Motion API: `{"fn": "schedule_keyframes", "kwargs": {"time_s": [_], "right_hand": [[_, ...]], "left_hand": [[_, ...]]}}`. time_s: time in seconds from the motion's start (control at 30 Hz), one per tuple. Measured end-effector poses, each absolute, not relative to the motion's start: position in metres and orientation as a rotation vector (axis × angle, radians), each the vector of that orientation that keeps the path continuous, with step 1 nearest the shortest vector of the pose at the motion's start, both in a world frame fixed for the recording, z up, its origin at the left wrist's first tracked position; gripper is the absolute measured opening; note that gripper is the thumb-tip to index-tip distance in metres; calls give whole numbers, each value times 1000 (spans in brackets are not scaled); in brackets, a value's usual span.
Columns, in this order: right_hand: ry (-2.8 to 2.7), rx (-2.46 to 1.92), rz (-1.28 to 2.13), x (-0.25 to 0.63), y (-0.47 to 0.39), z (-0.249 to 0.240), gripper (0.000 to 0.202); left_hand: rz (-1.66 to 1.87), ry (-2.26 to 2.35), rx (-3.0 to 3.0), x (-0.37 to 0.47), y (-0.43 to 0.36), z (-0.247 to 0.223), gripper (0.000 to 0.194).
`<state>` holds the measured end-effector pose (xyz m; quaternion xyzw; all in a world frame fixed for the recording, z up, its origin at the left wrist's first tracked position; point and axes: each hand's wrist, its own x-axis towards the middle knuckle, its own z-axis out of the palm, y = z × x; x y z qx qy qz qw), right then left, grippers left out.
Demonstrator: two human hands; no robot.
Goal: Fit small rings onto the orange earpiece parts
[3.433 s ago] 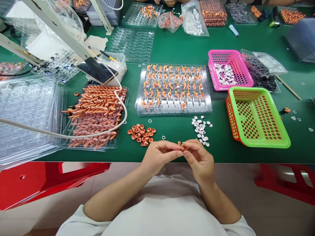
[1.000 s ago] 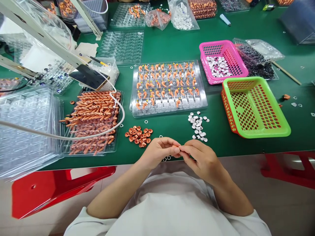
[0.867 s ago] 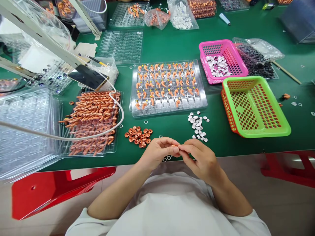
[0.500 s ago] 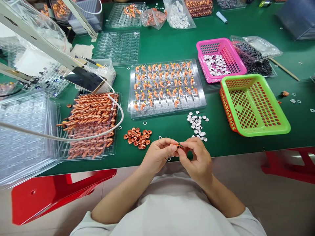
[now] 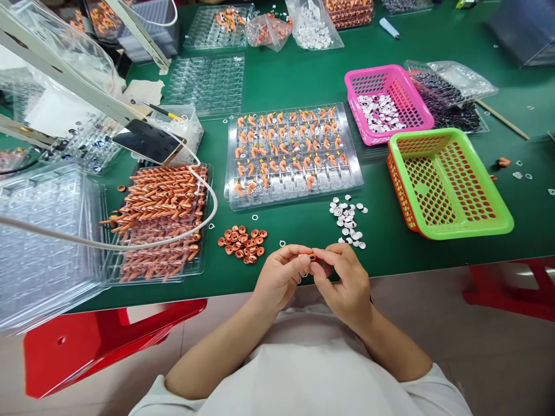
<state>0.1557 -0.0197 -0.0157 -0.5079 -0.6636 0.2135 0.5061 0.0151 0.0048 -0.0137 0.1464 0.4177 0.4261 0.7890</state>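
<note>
Near the table's front edge, my left hand [image 5: 277, 274] pinches a small copper-coloured part [image 5: 312, 257] with a dark opening between thumb and forefinger. The fingers of my right hand [image 5: 344, 277] close on the other side of the same part, hiding much of it. Beyond my left hand lies a pile of copper-coloured cup-shaped pieces [image 5: 245, 245]. Small white round caps [image 5: 347, 216] are scattered beyond my right hand. Farther back, a clear plastic tray [image 5: 290, 186] holds rows of curved orange parts with yellow tips.
A green basket [image 5: 481, 228] nested in an orange one and a pink basket [image 5: 368, 137] of white caps stand at right. At left are a tray of copper-coloured parts [image 5: 162, 216], stacked clear trays [image 5: 43, 231], a phone [image 5: 147, 140] and a white cable [image 5: 214, 199] looping across.
Both hands stay together at the table's edge. The small part has turned a little between the fingertips and now shows more of its copper-coloured surface.
</note>
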Motion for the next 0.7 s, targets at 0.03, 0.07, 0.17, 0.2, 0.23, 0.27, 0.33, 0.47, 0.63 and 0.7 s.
{"fn": "schedule_keyframes", "kwargs": {"time_s": [0.03,0.07,0.17,0.2,0.23,0.27,0.33,0.47,0.63,0.7], "right_hand": [[-1611,-1220,508,156,-20,-16,28],[-1622,-1213,497,156,-19,-16,28],[-1655,-1192,455,158,-19,-17,29],[-1665,-1186,439,159,-19,-18,29],[-1675,-1180,424,160,-19,-18,30],[-1686,-1176,409,160,-19,-18,30],[-1709,-1174,379,162,-19,-18,30],[-1749,-1181,333,163,-18,-19,29],[-1771,-1186,322,164,-17,-22,30],[-1776,-1186,324,164,-17,-23,30]], "left_hand": [[918,894,318,15,5,-14,24],[918,889,322,15,5,-14,24],[909,881,338,13,5,-14,22],[905,882,342,13,5,-14,22],[901,883,348,13,6,-13,22],[898,883,358,13,6,-12,22],[893,885,390,12,6,-10,22],[902,931,505,10,6,-8,19],[870,1009,673,6,7,-8,16],[859,1037,714,5,8,-5,15]]}}
